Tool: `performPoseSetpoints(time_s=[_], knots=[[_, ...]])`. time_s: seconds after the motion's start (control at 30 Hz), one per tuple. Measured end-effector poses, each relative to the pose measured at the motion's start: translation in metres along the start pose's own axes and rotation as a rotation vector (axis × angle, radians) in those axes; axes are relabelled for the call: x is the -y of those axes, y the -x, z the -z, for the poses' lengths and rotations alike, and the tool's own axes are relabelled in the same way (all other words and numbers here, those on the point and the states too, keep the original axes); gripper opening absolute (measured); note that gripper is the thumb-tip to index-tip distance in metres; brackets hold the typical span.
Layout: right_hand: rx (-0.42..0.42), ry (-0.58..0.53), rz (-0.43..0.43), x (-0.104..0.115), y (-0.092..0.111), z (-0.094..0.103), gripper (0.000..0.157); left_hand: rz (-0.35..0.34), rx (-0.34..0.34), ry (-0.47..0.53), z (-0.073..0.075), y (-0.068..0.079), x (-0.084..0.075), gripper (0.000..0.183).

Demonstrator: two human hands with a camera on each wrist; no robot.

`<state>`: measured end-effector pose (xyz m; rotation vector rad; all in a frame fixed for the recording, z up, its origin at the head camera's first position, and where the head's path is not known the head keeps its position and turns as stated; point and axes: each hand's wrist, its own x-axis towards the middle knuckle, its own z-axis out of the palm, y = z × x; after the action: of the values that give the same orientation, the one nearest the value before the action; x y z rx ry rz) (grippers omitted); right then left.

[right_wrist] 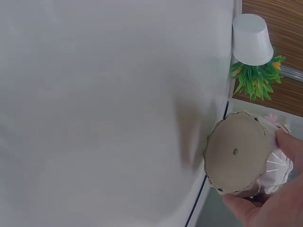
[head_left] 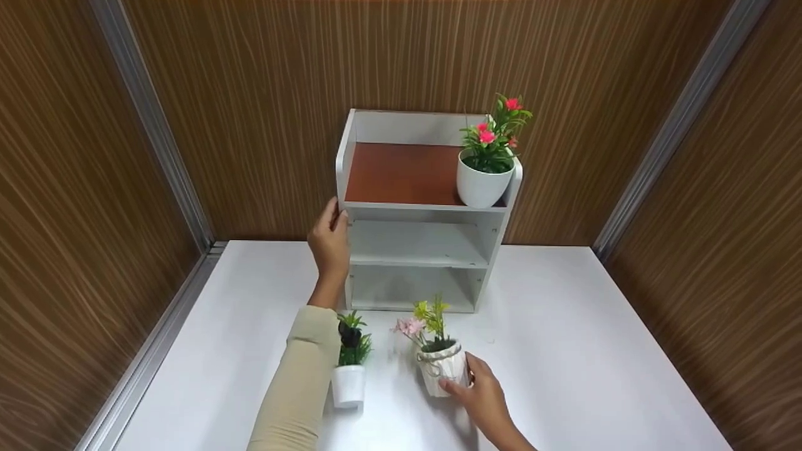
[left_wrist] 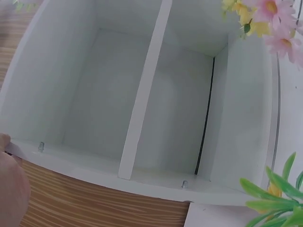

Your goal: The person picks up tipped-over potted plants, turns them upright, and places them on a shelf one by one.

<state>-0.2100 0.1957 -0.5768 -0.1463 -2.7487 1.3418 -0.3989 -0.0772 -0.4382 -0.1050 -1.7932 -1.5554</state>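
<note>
My right hand (head_left: 485, 398) grips a ribbed white flower pot (head_left: 443, 369) tied with twine, pink and yellow flowers rising from it. In the right wrist view the pot's round underside (right_wrist: 236, 151) faces the camera, held above the white table. My left hand (head_left: 331, 241) holds the left side of a small white shelf unit (head_left: 420, 263), thumb at the front edge and fingers along the outer side. Below the left forearm stands a smaller white pot (head_left: 348, 385) with green leaves, partly covered by the sleeve.
A white pot (head_left: 481, 186) with red flowers sits at the right end of the shelf's reddish-brown top (head_left: 404, 172). Two white compartments lie beneath. The white table (head_left: 564, 351) is enclosed by wood-patterned walls (head_left: 683, 238) with metal corner strips.
</note>
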Motion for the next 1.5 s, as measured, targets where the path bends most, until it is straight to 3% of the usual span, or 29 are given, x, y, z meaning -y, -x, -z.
performPoseSetpoints(time_s=[0.23,0.47,0.97,1.5], knots=[[-0.03,-0.093,0.024,-0.005,0.0,-0.005,0.085,0.004,-0.001,-0.019,0.001,0.0,0.001,0.04],[-0.059,-0.052,0.089,-0.008,-0.005,-0.011,0.079,0.004,-0.006,-0.015,0.0,0.0,-0.001,0.04],[-0.068,-0.144,0.15,-0.015,-0.023,-0.02,0.078,-0.006,0.008,-0.042,0.0,0.0,-0.003,0.041],[-0.041,-0.188,0.1,-0.014,-0.034,-0.028,0.085,-0.027,-0.012,-0.059,-0.001,0.001,-0.003,0.041]])
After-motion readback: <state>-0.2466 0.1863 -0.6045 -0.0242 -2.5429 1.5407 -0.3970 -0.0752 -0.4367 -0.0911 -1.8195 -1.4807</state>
